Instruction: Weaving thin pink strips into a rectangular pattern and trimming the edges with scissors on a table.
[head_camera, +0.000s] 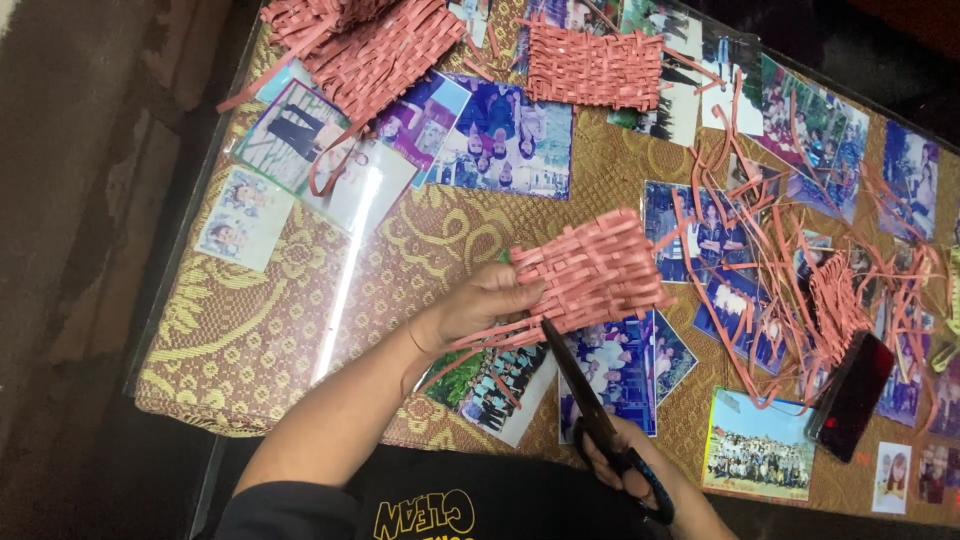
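Note:
My left hand (482, 302) grips the near edge of a pink woven paper mat (595, 272), holding it above the glass-topped table (240, 340). Loose strip ends hang from the mat under my palm. My right hand (630, 465) holds black scissors (585, 400) with blue-lined handles. Their blades point up toward the mat's lower edge, close to the hanging strips.
Two more pink woven pieces lie at the far side, one at the back left (365, 45), one at the back centre (592, 65). Loose pink strips (800, 270) are scattered at right. A dark phone (852, 395) lies near the right front. Photographs (505, 140) lie under the glass.

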